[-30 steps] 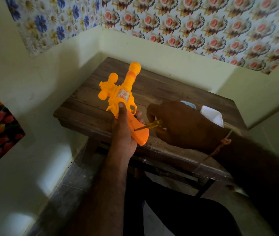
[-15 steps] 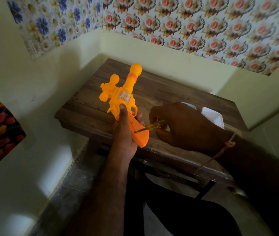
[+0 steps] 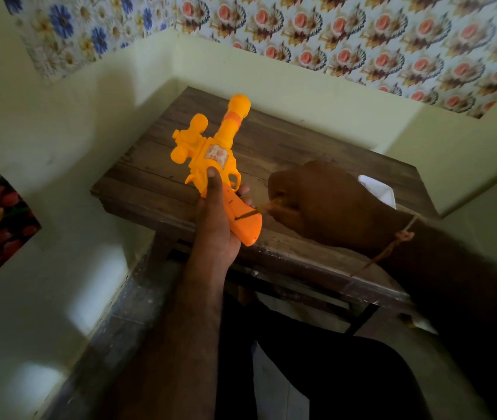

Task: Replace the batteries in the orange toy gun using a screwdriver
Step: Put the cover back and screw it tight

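Gripping the orange toy gun by its handle with the left hand, thumb along the body, fingers wrapped behind; clenching the right hand round the screwdriver, tip on the handle's side, likely at the cover screw; best kept square and pressed in while turning; gun held above the near edge of the wooden table, barrel pointing away
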